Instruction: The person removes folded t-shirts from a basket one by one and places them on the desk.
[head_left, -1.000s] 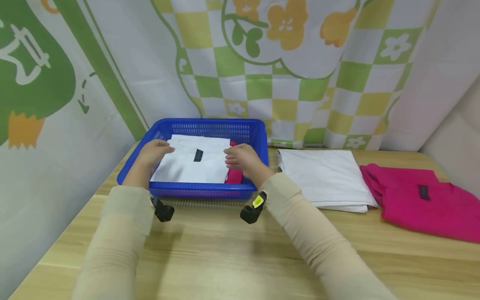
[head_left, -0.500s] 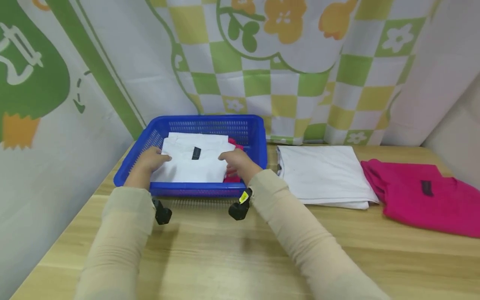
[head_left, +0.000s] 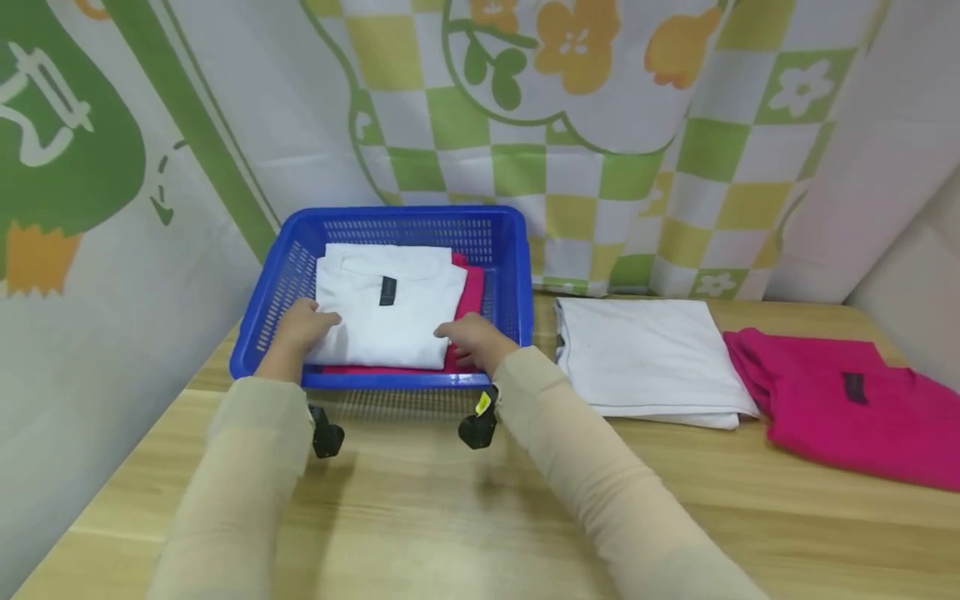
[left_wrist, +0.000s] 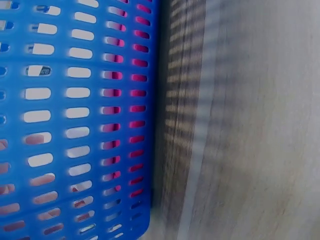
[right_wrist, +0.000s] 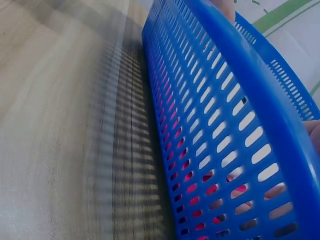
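Left hand [head_left: 298, 327] and right hand [head_left: 477, 338], nearly closed, are pinching a folded white fabric shirt [head_left: 382, 327] inside a blue slotted plastic basket [head_left: 390, 381], apparently positioning it; the next move is probably calling for even release.

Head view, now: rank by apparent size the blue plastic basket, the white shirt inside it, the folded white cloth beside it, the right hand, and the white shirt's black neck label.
1. Blue plastic basket
2. White shirt and folded white cloth: too alike to rank
3. Right hand
4. Black neck label
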